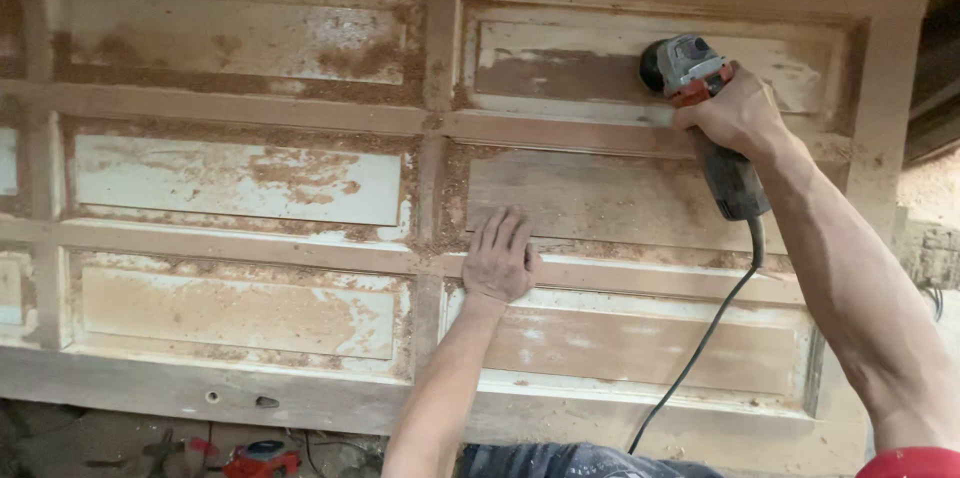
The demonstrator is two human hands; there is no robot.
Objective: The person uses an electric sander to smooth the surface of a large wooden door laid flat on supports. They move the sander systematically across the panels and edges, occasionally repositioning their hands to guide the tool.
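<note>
Our left hand [501, 260] is pressing flat, fingers spread, on the panelled door [240, 108]; our right hand [735, 113] is gripping the angle grinder [700, 103], stripping paint, left panels remaining.

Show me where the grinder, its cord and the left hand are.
grinder [690, 66]: head view, on its grey head.
cord [700, 343]: head view, mid-length, hanging over the lower panel.
left hand [500, 263]: head view, back of the hand.

Brown wooden door [250, 103] with patchy remains of white paint on its panels and reddish-brown dust along the ledges. Grey sander [705, 118] with a red band and black disc, trailing a black cord [700, 348]. Red sleeve edge [915, 462] at the lower right. Red-and-blue tool [262, 458] on the floor.
</note>
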